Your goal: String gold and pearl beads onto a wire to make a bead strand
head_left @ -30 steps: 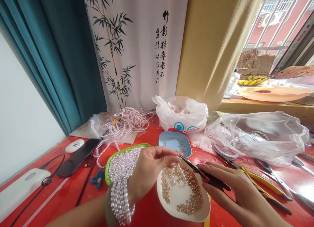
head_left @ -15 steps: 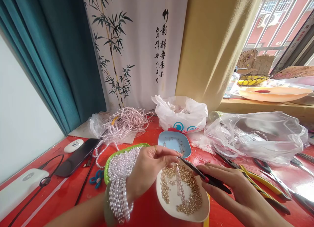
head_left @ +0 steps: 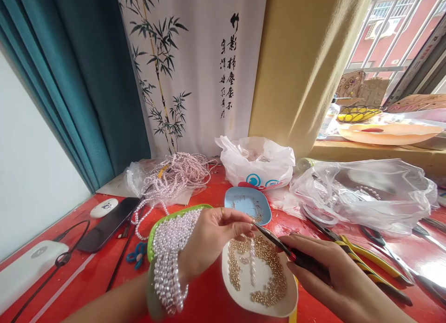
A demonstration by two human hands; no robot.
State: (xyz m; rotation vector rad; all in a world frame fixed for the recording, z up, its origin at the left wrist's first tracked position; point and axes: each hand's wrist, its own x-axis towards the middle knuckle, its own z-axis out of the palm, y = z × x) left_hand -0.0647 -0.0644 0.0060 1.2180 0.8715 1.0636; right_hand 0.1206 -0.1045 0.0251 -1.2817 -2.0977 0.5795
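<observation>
My left hand pinches the top of a short pearl strand that hangs down over a white dish of small gold beads. Many pearl strands are draped over my left wrist. My right hand grips dark thin-nosed pliers, whose tip meets the strand right at my left fingertips. A green tray lies behind my left wrist, mostly hidden by pearls.
A blue dish sits behind the hands. Farther back lie a pile of pink pearl strands, a white bag and a clear bag. Yellow-handled pliers lie to the right; a phone and cables to the left.
The hanging pearl strand has swung and now hangs straight and short over the dish. Both hands stay almost in place, the pliers' tip still at my left fingertips.
</observation>
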